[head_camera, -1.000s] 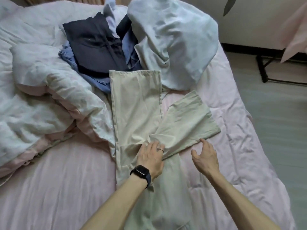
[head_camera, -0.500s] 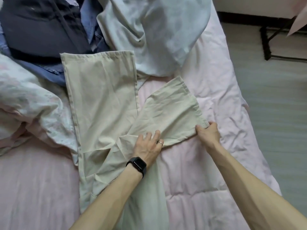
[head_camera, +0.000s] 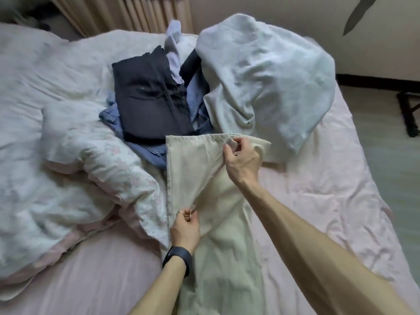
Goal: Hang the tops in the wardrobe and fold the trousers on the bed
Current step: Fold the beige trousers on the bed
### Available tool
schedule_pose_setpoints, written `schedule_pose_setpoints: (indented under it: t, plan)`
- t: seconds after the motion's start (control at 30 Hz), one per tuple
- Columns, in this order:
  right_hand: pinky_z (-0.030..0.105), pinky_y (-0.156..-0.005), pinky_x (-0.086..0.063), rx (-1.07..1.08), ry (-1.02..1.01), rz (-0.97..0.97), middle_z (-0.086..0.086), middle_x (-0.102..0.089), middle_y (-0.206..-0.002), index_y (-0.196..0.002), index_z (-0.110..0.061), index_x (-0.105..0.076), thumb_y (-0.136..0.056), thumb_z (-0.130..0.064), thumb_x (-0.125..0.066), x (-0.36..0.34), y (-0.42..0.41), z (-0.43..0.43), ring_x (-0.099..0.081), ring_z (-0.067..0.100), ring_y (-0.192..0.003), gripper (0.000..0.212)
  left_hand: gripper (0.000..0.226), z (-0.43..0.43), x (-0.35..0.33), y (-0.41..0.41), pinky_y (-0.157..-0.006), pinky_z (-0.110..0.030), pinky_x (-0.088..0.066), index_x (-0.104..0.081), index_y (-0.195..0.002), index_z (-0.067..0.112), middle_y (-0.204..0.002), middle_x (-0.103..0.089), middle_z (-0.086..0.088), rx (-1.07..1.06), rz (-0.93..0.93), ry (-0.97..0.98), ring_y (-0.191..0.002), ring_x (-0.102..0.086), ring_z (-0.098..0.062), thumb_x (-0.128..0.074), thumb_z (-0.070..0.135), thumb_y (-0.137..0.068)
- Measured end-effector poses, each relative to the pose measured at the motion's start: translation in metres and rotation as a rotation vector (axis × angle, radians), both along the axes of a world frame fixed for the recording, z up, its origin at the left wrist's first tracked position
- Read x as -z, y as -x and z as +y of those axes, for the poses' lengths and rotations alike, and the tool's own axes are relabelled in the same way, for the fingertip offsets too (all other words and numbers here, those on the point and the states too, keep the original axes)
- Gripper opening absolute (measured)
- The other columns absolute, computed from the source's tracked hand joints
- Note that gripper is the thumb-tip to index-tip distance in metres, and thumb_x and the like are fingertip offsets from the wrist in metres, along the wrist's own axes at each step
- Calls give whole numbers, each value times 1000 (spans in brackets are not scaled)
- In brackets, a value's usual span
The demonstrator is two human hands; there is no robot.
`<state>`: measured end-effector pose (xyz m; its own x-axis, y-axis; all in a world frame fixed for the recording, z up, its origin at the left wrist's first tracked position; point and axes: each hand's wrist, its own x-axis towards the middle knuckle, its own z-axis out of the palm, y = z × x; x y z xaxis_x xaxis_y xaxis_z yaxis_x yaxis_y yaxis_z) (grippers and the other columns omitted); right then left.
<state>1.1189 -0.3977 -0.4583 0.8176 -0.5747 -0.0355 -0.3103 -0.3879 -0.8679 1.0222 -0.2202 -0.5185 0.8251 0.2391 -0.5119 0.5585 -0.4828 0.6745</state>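
Beige trousers (head_camera: 191, 164) lie lengthwise away from you on the bed (head_camera: 318, 201). Right hand (head_camera: 242, 161) fingers pinch the far hem; left hand (head_camera: 185, 230) pinches mid-leg, nearer you.

Both your hands grip, the right reaching past the left.
Your left hand (head_camera: 185, 230), a black watch (head_camera: 178, 258) on its wrist, curls its fingers on a fold of the beige trousers (head_camera: 193, 160); your right arm stretches farther out, the right hand (head_camera: 242, 160) nipping the hem between thumb and fingertips.
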Motion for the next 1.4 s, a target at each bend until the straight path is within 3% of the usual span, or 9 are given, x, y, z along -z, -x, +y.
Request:
schedule_pose_setpoints:
  t: [0.13,0.23,0.47,0.67,0.83,0.93,1.07,1.2,1.4]
  plan:
    - [30,-82,-52,-159,-84,98,-2,-73,-93,-106,-22,-69,-93,-30,-61,13,-52,69,-66,12,-84,17,9,50,18,-33,-73,-28,-39,-57,-94,25,-85,-63,9,-20,131,-53,-94,-62,-26,-58,33,-98]
    - [17,-91,-48,-359,-192,207,-5,-70,-118,-133,-21,-61,-96,-30,-60,34,-78,96,-66,4,-97,38,13,74,33,-53,-75,-29,-46,-55,-96,28,-95,-66,7,85,153,-125,-93,-63,-23,-55,42,-97]
    - [23,-92,-48,-90,-5,141,-5,-71,-106,-114,-20,-66,-92,-13,-58,76,-40,45,-68,12,-99,24,40,52,25,-110,-94,-36,-41,-55,-123,15,-117,-58,-10,119,-181,-124,-111,-54,-30,-69,28,-87]
    - [39,-116,-27,-15,69,438,16,-41,-149,-148,-6,-36,-90,-30,-68,108,-49,-3,-37,35,-137,70,54,46,13,-186,-91,-42,-45,-43,-137,22,-127,-52,-6,221,-355,-378,-116,-52,-31,-65,38,-90]
    - [32,-94,-42,155,-83,284,7,-68,-115,-125,-13,-54,-94,-24,-62,110,-69,-24,-61,30,-112,34,35,53,10,-212,-73,-39,-44,-49,-133,26,-123,-53,-1,555,-381,-686,-105,-60,-29,-46,41,-101]
    - [38,-87,-51,137,-8,179,-2,-71,-89,-94,-22,-61,-94,-28,-64,104,-73,-36,-68,24,-94,7,23,52,1,-222,-71,-37,-38,-55,-117,29,-122,-56,0,423,-316,-638,-100,-60,-35,-45,42,-102]
    - [32,-84,-48,83,-28,221,-7,-69,-89,-91,-24,-59,-90,-31,-69,98,-85,-40,-65,20,-95,12,11,47,-1,-237,-71,-36,-38,-45,-103,27,-101,-64,-8,277,-197,-566,-83,-51,-31,-47,38,-100]
    - [47,-92,-54,104,-185,368,8,-70,-108,-114,-16,-61,-86,-29,-69,107,-92,-41,-66,30,-99,31,22,45,2,-243,-78,-36,-46,-46,-106,22,-105,-67,-7,300,-140,-423,-97,-61,-33,-58,36,-94]
    - [31,-93,-52,221,-47,75,-2,-76,-96,-105,-20,-76,-88,-19,-61,62,-100,-53,-68,14,-93,22,25,32,-21,-254,-68,-29,-42,-47,-99,37,-82,-65,18,179,-411,-231,-79,-63,-14,-69,34,-88]
